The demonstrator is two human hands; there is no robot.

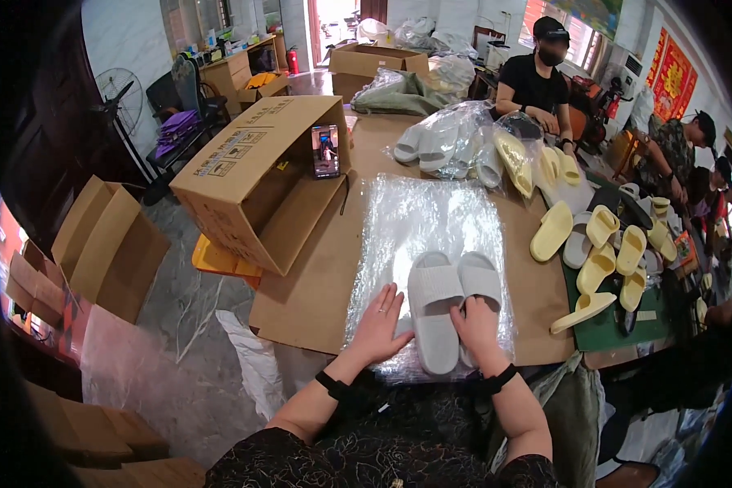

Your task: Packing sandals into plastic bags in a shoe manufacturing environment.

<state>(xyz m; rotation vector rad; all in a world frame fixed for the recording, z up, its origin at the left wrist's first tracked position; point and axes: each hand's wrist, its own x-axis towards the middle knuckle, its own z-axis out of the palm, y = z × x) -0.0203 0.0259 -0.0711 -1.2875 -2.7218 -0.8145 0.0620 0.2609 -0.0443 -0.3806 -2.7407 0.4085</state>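
Observation:
A pair of light grey slippers lies side by side in front of me, the left slipper (435, 342) fully in sight and the right slipper (480, 279) partly covered by my hand. Beneath them is a stack of clear plastic bags (423, 215) on the cardboard-covered table. My left hand (377, 327) rests flat on the plastic, fingers stretched out, beside the left slipper's heel and holding nothing. My right hand (477, 327) has its fingers curled at the right slipper's strap opening, gripping it; the fingertips are hidden.
A big cardboard box (252, 163) on its side stands at the left, a phone (326, 151) propped at its opening. Yellow slippers (598, 268) lie in a heap at the right. Bagged slippers (447, 142) lie at the far side, near a co-worker (537, 89).

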